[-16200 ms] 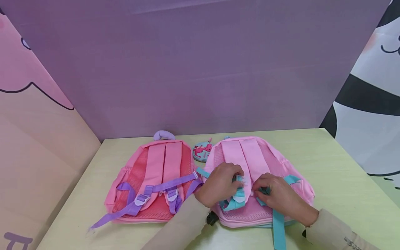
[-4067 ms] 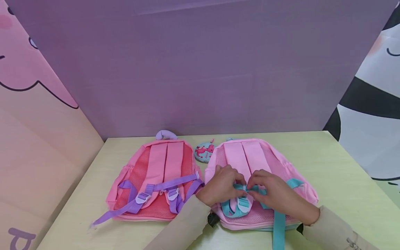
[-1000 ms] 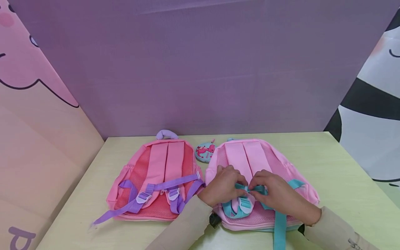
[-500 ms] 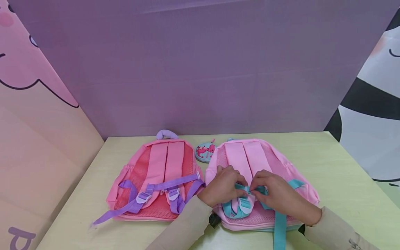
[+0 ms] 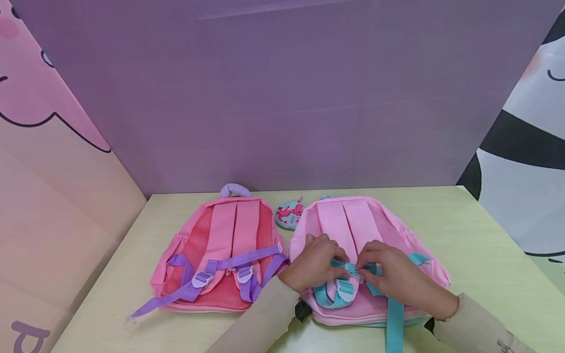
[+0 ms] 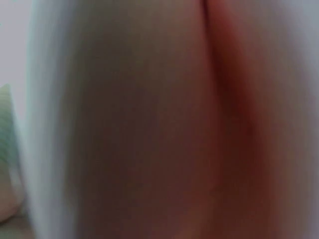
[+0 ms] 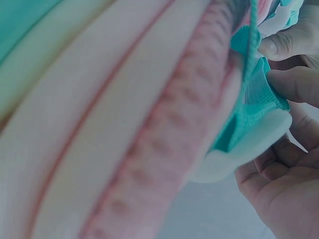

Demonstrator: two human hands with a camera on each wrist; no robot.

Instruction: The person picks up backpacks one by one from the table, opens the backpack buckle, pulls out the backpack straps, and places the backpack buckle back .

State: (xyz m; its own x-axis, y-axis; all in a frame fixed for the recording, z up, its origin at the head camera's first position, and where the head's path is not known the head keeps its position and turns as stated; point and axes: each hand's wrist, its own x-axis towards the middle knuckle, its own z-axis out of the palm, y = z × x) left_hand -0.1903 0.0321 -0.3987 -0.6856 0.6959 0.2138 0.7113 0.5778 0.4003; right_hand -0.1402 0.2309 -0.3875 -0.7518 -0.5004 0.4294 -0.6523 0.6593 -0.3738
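Observation:
A light pink backpack (image 5: 388,220) lies back side up at the right of the table, with teal straps. My left hand (image 5: 315,262) pinches a teal webbing strap (image 5: 350,268) over the lower middle of this backpack. Close to its fingertips, my right hand (image 5: 393,272) pinches the same webbing from the right. A teal buckle (image 5: 345,289) sits just below, and a loose teal strap end (image 5: 395,326) hangs over the front. Fingers holding teal webbing (image 7: 259,82) show in the right wrist view, beside a white plastic piece (image 7: 244,147). Blur fills the left wrist view.
A coral pink backpack (image 5: 222,230) with purple straps (image 5: 247,256) lies to the left. Between the tops of the backpacks is a small round teal pouch (image 5: 289,214) with a red picture. Behind the table (image 5: 101,304) stands a purple panel (image 5: 282,98); printed panels flank it.
Over the last half second my right hand has slid slightly right along the webbing; the left has stayed. Compared with the oldest frame, the fingertips are closer together and webbing spans between them.

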